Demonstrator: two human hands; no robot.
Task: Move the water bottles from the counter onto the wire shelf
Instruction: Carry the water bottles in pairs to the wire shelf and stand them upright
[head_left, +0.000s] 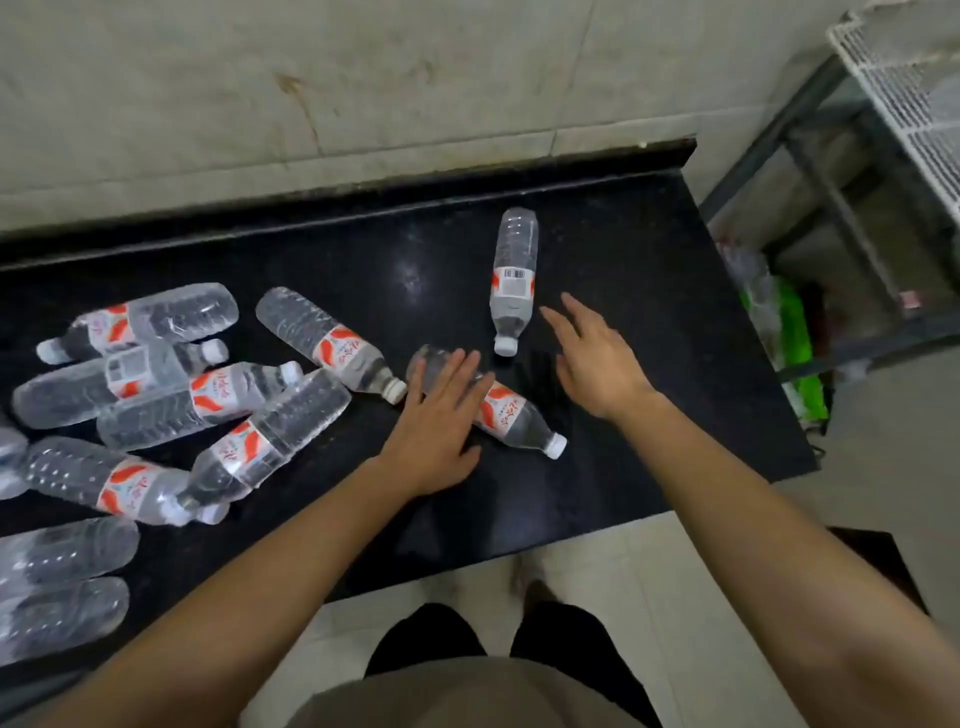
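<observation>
Several clear water bottles with red-and-white labels lie on their sides on the black counter (649, 270). My left hand (439, 415) rests flat with spread fingers over one lying bottle (514, 415), covering its base end; the white cap points toward the front right. My right hand (592, 358) hovers open just right of a second bottle (512, 280), which lies with its cap toward me. A pile of bottles (208, 395) fills the counter's left part. The white wire shelf (914, 98) shows at the top right corner.
A tiled wall runs behind the counter. A grey metal rack frame (831, 218) stands right of the counter under the wire shelf, with a green bag (795, 332) on the floor beside it. Light floor tiles and my dark trouser legs are below the counter's front edge.
</observation>
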